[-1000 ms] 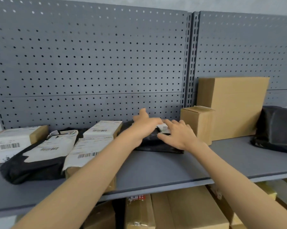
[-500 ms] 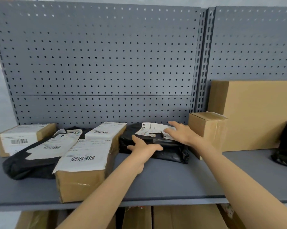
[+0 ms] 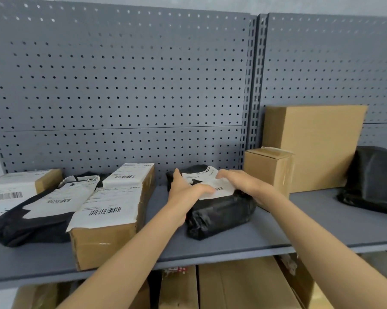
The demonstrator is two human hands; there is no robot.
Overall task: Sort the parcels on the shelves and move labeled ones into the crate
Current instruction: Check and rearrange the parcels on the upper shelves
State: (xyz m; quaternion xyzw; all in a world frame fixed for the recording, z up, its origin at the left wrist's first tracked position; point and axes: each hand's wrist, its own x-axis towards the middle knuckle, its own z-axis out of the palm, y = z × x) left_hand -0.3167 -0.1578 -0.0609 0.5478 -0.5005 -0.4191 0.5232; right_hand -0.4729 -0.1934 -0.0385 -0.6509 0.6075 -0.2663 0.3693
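Two hands on a black labelled parcel in the middle of the grey shelf.

Near the front edge of the shelf (image 3: 321, 221) there is bare room to the right of the black parcel (image 3: 219, 216), and a narrow bare strip between it and the front carton (image 3: 105, 226) on its left. The white label (image 3: 210, 181) on the parcel carries barcodes; its small print is too blurred to read. The front carton, the second carton (image 3: 130, 176) behind it and the black bag (image 3: 32, 219) at the left also carry barcode labels. The left hand (image 3: 185, 191) grips the parcel's left side, with the thumb on the label. The right hand (image 3: 243, 182) lies on the label with fingers nearly straight, holding nothing. Behind it stand a small plain carton (image 3: 269, 168) and a large plain carton (image 3: 315, 146), both by the perforated back panel (image 3: 121, 85).
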